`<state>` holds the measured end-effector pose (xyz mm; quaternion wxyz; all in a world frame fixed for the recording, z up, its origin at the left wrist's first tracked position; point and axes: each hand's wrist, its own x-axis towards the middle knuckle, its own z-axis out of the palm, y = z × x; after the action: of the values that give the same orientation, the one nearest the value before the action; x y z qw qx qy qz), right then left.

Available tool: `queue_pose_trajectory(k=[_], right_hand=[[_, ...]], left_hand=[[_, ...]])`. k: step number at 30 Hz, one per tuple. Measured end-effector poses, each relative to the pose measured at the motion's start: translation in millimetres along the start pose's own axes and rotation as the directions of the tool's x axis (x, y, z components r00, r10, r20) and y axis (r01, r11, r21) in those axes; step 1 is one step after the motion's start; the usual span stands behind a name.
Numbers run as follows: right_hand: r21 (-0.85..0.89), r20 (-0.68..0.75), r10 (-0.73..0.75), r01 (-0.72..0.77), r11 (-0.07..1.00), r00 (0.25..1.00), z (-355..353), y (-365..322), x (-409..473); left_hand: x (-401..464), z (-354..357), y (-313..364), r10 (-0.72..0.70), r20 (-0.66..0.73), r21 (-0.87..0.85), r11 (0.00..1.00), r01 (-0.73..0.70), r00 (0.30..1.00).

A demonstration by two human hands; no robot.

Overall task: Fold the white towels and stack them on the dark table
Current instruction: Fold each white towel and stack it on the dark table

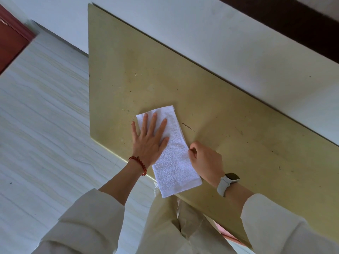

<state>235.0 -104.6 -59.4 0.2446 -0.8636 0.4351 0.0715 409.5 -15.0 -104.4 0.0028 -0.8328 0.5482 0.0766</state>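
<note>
A white towel (174, 158), folded into a long narrow strip, lies on the olive-coloured table (229, 114) near its front edge, its near end hanging slightly over that edge. My left hand (149, 138) lies flat on the towel's far half with the fingers spread and straight. My right hand (205, 158) sits at the towel's right long edge with curled fingers, pinching that edge about midway along. Only this one towel shows.
The table stands against a white wall (238, 43) at the back right. Pale striped floor (45, 125) spreads to the left, with a red-brown door or cabinet (11, 44) at the far left. My legs in light trousers (174, 226) are under the table's front edge.
</note>
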Motion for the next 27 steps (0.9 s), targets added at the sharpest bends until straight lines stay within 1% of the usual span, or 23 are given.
queue_pose_trajectory(k=[1,2,3,4,5,7,9,12,15,17,19,20,22,25,26,27], right_hand=[[-0.020,-0.078,-0.086,0.085,0.996,0.993,0.3,2.9,-2.6],[-0.060,-0.165,-0.202,0.195,0.979,0.965,2.0,7.0,-5.7],[-0.115,-0.233,-0.325,0.305,0.945,0.917,5.3,12.5,-9.7],[-0.163,-0.254,-0.428,0.398,0.903,0.867,9.9,18.5,-13.8],[-0.200,-0.230,-0.509,0.472,0.859,0.829,14.8,24.2,-18.3],[-0.246,-0.144,-0.608,0.566,0.786,0.781,22.4,31.8,-28.8],[-0.280,-0.049,-0.633,0.598,0.751,0.772,29.7,37.8,-37.5],[-0.320,0.043,-0.614,0.593,0.739,0.788,38.0,47.6,-44.3],[-0.349,0.081,-0.629,0.613,0.708,0.773,38.7,57.4,-45.2],[-0.357,0.104,-0.661,0.648,0.673,0.743,35.8,60.8,-45.9],[-0.332,0.098,-0.697,0.683,0.650,0.711,33.2,64.1,-47.2],[-0.305,0.081,-0.705,0.690,0.656,0.705,32.5,65.7,-48.5],[-0.248,0.033,-0.722,0.706,0.664,0.691,30.7,67.2,-51.9],[-0.208,-0.028,-0.766,0.746,0.633,0.642,30.4,69.0,-55.3],[-0.203,-0.045,-0.769,0.748,0.632,0.638,30.9,69.2,-55.1],[-0.193,-0.065,-0.766,0.745,0.638,0.639,31.6,68.8,-54.3]], left_hand=[[-2.3,-2.5,1.8,-0.003,-0.012,0.007,1.000,0.003,1.000],[-6.1,-4.8,4.2,0.007,-0.035,0.012,1.000,-0.006,0.999],[-11.3,-6.3,7.5,0.032,-0.061,0.006,0.999,-0.031,0.998],[-17.9,-7.0,11.5,0.069,-0.086,-0.014,0.997,-0.070,0.994],[-25.3,-6.4,15.8,0.112,-0.105,-0.039,0.992,-0.117,0.988],[-39.7,-0.4,22.7,0.186,-0.105,-0.083,0.977,-0.195,0.977],[-47.6,6.9,24.6,0.215,-0.069,-0.099,0.970,-0.221,0.974],[-47.5,12.0,22.1,0.209,-0.025,-0.075,0.975,-0.210,0.978],[-47.1,9.8,21.4,0.209,0.014,-0.065,0.976,-0.208,0.978],[-46.8,6.8,22.1,0.209,0.040,-0.065,0.976,-0.207,0.977],[-46.7,3.4,23.2,0.202,0.047,-0.073,0.977,-0.199,0.978],[-48.0,1.3,23.6,0.199,0.031,-0.093,0.976,-0.195,0.980],[-56.3,-2.6,23.4,0.217,-0.049,-0.163,0.961,-0.222,0.975],[-83.0,-4.5,20.7,0.335,-0.209,-0.231,0.896,-0.379,0.919],[-93.5,-3.2,19.7,0.377,-0.233,-0.232,0.874,-0.428,0.896],[-103.5,-0.9,18.0,0.420,-0.230,-0.223,0.855,-0.468,0.878]])
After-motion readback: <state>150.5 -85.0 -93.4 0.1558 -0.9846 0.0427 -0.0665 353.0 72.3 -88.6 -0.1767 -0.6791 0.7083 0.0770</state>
